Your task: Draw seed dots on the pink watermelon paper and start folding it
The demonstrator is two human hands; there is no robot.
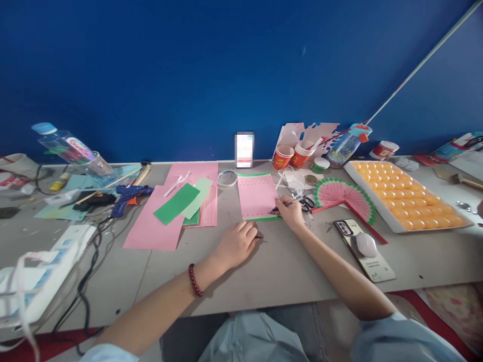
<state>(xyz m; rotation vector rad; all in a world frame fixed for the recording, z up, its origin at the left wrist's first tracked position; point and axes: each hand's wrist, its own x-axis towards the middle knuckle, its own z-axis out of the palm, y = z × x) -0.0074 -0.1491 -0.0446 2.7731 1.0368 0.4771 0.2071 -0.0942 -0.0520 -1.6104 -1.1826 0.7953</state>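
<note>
A pink sheet of paper (pixel 258 196) with green strips along its top and bottom edges lies flat before me. Rows of small dark dots run near both strips. My right hand (pixel 290 212) is closed around a black pen (pixel 290 203), whose tip is at the sheet's lower right, by the dots. Just below the paper's bottom edge, my left hand (pixel 237 244) rests on the table with curled fingers. From them sticks out a slim dark piece that looks like a pen cap (pixel 258 237). To the right lies a pleated pink-and-green watermelon fan (pixel 344 193) with red sticks.
Scissors (pixel 307 202), a tape roll (pixel 227 178) and paper cups (pixel 284 156) surround the sheet. Pink and green papers (pixel 177 203) and a blue glue gun (pixel 130 196) lie left. A phone (pixel 366 251) and a tray of orange balls (pixel 407 196) are right. A power strip (pixel 56 271) lies near left.
</note>
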